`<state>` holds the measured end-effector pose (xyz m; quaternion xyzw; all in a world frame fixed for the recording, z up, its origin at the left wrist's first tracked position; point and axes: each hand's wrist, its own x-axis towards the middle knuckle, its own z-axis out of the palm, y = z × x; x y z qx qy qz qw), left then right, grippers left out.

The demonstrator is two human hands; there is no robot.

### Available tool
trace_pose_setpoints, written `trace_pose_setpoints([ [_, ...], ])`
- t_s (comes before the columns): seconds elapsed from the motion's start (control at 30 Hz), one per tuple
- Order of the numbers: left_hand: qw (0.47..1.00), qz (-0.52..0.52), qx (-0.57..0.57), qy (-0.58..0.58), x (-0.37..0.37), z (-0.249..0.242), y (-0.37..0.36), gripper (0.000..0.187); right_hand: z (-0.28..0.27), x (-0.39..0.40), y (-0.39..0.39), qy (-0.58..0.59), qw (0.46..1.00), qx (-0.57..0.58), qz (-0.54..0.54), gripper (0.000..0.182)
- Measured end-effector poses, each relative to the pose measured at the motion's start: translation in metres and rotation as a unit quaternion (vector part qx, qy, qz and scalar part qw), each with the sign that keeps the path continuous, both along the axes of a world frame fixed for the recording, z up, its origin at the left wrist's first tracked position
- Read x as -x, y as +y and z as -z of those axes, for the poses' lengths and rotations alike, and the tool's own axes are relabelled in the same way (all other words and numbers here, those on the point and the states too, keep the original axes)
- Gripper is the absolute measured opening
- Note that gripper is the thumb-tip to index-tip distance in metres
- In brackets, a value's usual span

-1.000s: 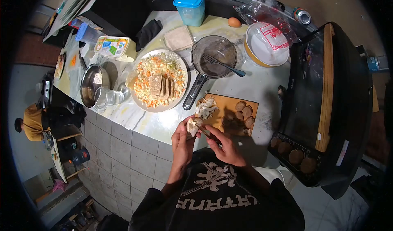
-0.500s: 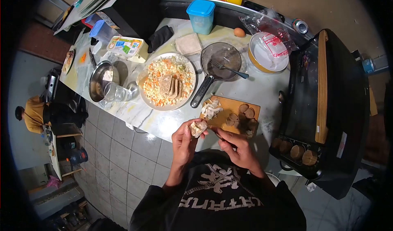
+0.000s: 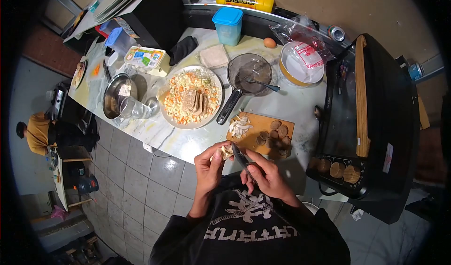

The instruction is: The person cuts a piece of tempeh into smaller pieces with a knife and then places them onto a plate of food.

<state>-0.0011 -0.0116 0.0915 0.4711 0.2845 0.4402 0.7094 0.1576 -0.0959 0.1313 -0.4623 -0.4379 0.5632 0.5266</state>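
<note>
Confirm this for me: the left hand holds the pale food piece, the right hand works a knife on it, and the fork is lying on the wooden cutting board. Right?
Not quite. The head view shows the fork lying in the dark frying pan, not on the wooden cutting board. The rest stands: the left hand holds the pale food piece and the right hand works the knife on it.

Bare worktop lies open between the cutting board and the white bowl. Left of the board, the pan handle and heaped plate crowd the way. The black grill walls off the right side.
</note>
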Motion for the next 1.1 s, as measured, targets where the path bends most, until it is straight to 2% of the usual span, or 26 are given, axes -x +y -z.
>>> trace_pose_setpoints([
  [0.13, 0.999, -0.025, -0.017, 0.013, -0.001, 0.0, -0.003, 0.026, 0.005, 0.004, -0.001, 0.027, 0.999, 0.029, 0.028, 0.043],
  [0.2, 0.996, -0.034, -0.075, 0.046, -0.002, 0.0, -0.003, 0.025, 0.005, 0.003, 0.001, 0.011, 0.999, 0.024, 0.026, 0.045],
  [0.53, 0.994, -0.048, -0.08, 0.058, -0.006, -0.004, -0.01, 0.026, 0.008, 0.005, 0.002, 0.001, 0.999, 0.02, 0.041, 0.044],
  [0.63, 0.998, -0.046, -0.037, 0.036, -0.008, -0.002, -0.014, 0.026, 0.012, 0.005, 0.002, 0.008, 1.0, 0.01, 0.026, 0.044],
  [0.7, 0.998, -0.048, 0.014, -0.024, -0.01, 0.0, -0.016, 0.026, 0.014, 0.005, 0.002, 0.004, 0.999, 0.008, 0.032, 0.044],
  [0.9, 0.992, -0.023, 0.059, -0.106, -0.012, 0.004, -0.017, 0.028, 0.016, 0.005, 0.002, -0.02, 0.999, -0.005, 0.031, 0.044],
  [1.1, 0.992, -0.012, 0.073, -0.104, -0.01, 0.007, -0.017, 0.028, 0.014, 0.005, 0.002, -0.028, 0.999, 0.014, 0.024, 0.044],
])
